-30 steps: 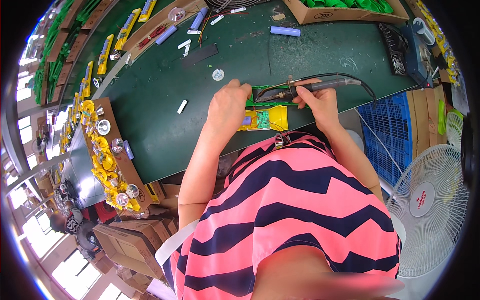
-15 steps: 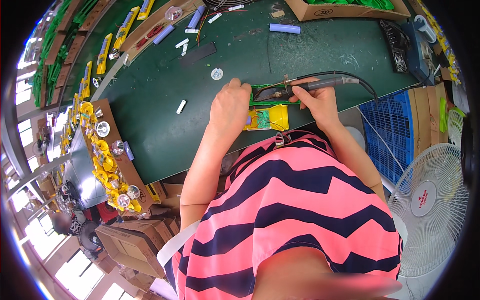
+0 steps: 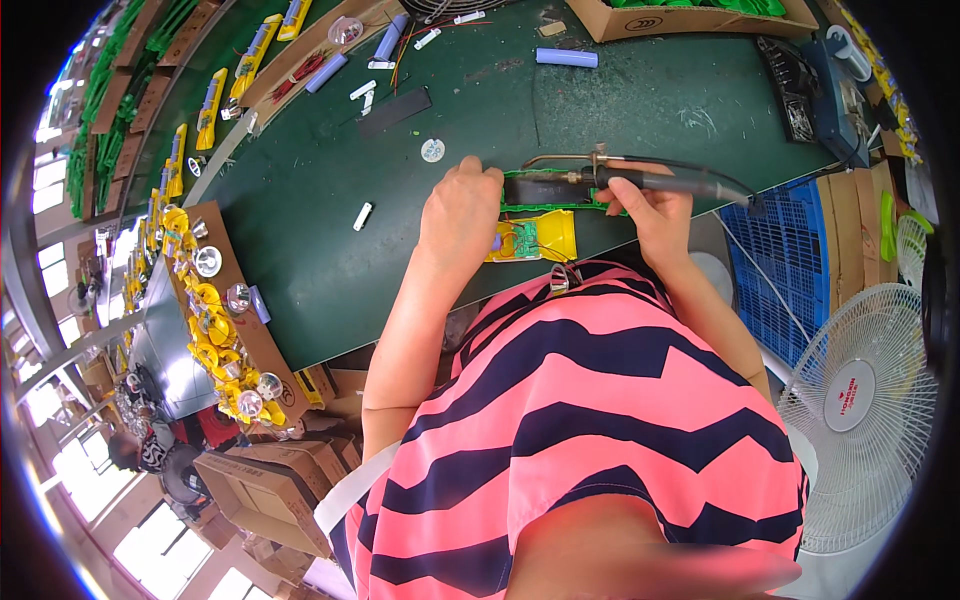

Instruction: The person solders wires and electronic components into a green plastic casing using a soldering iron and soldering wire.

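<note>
My right hand point(image 3: 655, 215) is wrapped round the dark handle of a soldering iron point(image 3: 680, 183), which has a thin bent metal tube along it. Its tip end lies over a green plastic casing point(image 3: 560, 207) with a dark panel point(image 3: 540, 190) inside. At the casing's left end, my left hand point(image 3: 460, 215) has its fingers curled down against it; the fingertips are hidden. Just below, closer to my body, sits a yellow plastic casing point(image 3: 560, 233) holding a green circuit board point(image 3: 522, 240) and thin wires.
A blue-violet battery cell point(image 3: 567, 58) lies farther back, near a cardboard box point(image 3: 690, 22) of green parts. Small white pieces point(image 3: 362, 216) and a round white disc point(image 3: 432, 150) are on the green table point(image 3: 330, 280). Left is a box of yellow parts point(image 3: 215, 330); right, a fan point(image 3: 850, 395).
My right hand has moved slightly right and lifted the soldering iron, whose metal tube now sits farther back above the casing. The left hand has stayed in place.
</note>
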Available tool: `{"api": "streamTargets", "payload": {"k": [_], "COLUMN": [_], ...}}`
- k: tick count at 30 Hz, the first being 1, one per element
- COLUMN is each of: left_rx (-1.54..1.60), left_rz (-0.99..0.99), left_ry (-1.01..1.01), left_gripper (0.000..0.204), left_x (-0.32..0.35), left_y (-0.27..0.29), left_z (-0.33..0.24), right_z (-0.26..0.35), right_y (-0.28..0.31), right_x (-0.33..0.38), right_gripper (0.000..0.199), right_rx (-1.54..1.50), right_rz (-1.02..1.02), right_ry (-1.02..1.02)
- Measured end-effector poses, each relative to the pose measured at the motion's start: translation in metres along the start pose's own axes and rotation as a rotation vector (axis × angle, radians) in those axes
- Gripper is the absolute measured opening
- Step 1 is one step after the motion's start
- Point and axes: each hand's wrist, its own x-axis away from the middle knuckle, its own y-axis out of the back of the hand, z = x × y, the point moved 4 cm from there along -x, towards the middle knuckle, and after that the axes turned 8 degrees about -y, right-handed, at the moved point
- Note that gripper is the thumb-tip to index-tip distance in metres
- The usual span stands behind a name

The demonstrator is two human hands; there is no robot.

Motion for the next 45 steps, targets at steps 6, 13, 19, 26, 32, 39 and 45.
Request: {"api": "streamTargets", "payload": {"k": [6, 13, 19, 26, 32, 39, 45], "left_rx": [-0.012, -0.001, 0.013, 0.02, 0.041, 0.075, 0.154], "left_rz": [-0.006, -0.022, -0.035, -0.108, -0.205, -0.538, -0.619], "left_ry": [0.014, 0.013, 0.023, -0.008, -0.158, -0.281, -0.288], "left_gripper": [0.013, 0.013, 0.012, 0.01, 0.022, 0.025, 0.015], "left_x": [0.0, 0.0, 0.003, 0.005, 0.031, 0.039, 0.026], "left_y": [0.0, -0.002, -0.003, 0.004, 0.027, -0.006, -0.012], "left_z": [0.002, 0.001, 0.003, 0.006, -0.016, -0.039, -0.04], "right_z": [0.011, 0.014, 0.026, 0.026, 0.02, 0.021, 0.022], "right_y": [0.013, 0.017, 0.023, 0.025, 0.03, 0.029, 0.02], "right_x": [0.018, 0.024, 0.016, 0.016, 0.015, 0.015, 0.008], "right_gripper": [0.021, 0.026, 0.031, 0.048, 0.05, 0.04, 0.048], "right_rx": [0.224, 0.414, 0.589, 0.892, 0.896, 0.937, 0.968], "right_rz": [-0.071, -0.051, -0.015, 0.06, 0.044, 0.069, 0.04], "right_ry": [0.244, 0.332, 0.387, 0.51, 0.446, 0.439, 0.393]}}
